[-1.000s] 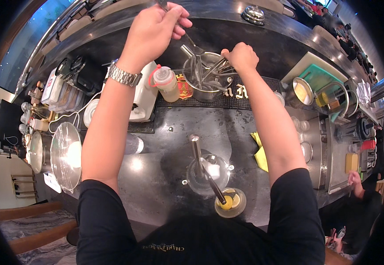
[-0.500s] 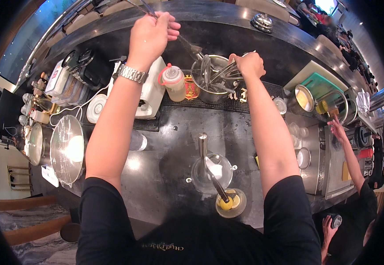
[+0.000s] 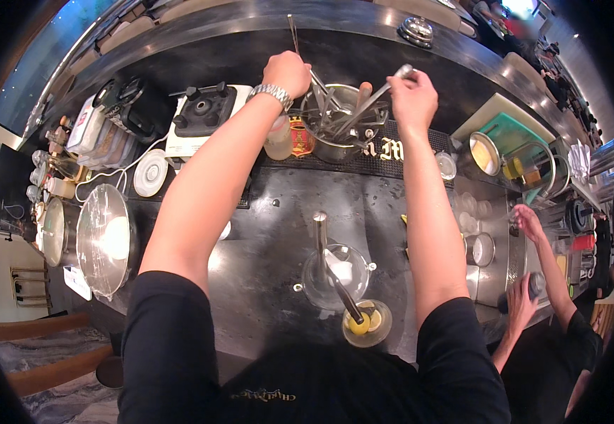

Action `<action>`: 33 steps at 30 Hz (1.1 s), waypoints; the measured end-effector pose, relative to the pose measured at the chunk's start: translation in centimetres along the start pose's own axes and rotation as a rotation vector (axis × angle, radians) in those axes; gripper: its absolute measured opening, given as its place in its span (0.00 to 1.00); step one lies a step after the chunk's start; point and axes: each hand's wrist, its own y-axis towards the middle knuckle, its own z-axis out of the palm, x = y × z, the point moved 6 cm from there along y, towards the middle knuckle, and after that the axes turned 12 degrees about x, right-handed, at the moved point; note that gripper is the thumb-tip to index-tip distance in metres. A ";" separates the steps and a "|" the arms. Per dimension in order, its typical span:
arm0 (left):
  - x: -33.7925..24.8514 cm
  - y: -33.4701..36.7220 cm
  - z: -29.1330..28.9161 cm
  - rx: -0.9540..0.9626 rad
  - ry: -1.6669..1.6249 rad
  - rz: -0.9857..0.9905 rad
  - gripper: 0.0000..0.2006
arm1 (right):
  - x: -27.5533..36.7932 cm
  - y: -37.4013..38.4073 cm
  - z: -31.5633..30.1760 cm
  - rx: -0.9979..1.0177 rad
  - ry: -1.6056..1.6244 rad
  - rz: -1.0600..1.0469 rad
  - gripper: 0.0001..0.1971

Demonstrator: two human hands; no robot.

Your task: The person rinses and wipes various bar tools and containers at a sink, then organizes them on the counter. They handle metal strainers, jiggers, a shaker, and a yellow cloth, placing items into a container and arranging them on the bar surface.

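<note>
A metal pot [image 3: 336, 152] full of long metal utensils stands on a black bar mat at the far side of the counter. My left hand [image 3: 287, 73], with a metal watch on its wrist, is closed around a long thin metal utensil [image 3: 292, 32] above the pot's left side; its kind is not clear. Over the pot's right side, my right hand [image 3: 415, 100] pinches the end of a flat metal utensil handle [image 3: 384, 92] that slants down among the others. A squeeze bottle [image 3: 278, 145] sits beside the pot, partly behind my left wrist.
Nearer me are a glass bowl [image 3: 312, 290] with something white inside, a bent steel tool [image 3: 321, 240] and a small bowl [image 3: 379, 338] of cut lemon. A white-and-black appliance [image 3: 180, 141] stands left, a wrapped round bowl [image 3: 105, 240] closer. A co-worker's hand [image 3: 528, 222] reaches in from the right.
My left hand has come right and down toward the pot, its utensil now more upright. My right hand has lifted slightly and shifted right, drawing a handle outward. The co-worker's hands have moved.
</note>
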 end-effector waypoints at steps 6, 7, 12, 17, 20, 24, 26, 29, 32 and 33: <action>1.5 4.0 3.2 0.357 -0.203 -0.188 0.17 | 4.8 2.2 1.1 0.175 0.093 -0.320 0.15; 2.2 4.1 3.1 0.359 -0.209 -0.189 0.17 | 5.8 2.4 1.2 0.271 0.124 -0.339 0.15; -3.8 -2.2 -3.1 0.106 0.363 -0.007 0.17 | 9.7 2.5 1.4 0.502 0.041 -0.473 0.12; -6.2 -5.6 -2.7 0.263 -0.247 0.342 0.19 | 14.7 0.1 3.6 0.694 0.061 -0.574 0.11; -5.7 -5.7 -2.1 0.268 -0.366 0.256 0.18 | 15.4 -0.6 4.7 0.684 -0.130 -0.661 0.12; -4.4 -5.2 -1.5 0.079 -0.259 0.283 0.14 | 16.1 -0.6 3.8 0.583 -0.321 -0.702 0.09; -3.6 -4.9 -1.6 0.094 -0.232 0.278 0.13 | 15.5 0.7 2.8 0.550 -0.272 -0.649 0.09; -2.2 -5.6 -2.5 0.045 -0.207 0.198 0.12 | 17.1 0.5 0.6 0.514 -0.021 -0.454 0.05; -2.4 -5.9 -3.7 0.038 -0.159 0.160 0.12 | 17.3 0.4 0.3 0.540 0.111 -0.404 0.06; -2.5 -6.0 -4.0 0.038 -0.143 0.164 0.12 | 17.2 0.3 0.5 0.568 0.140 -0.397 0.06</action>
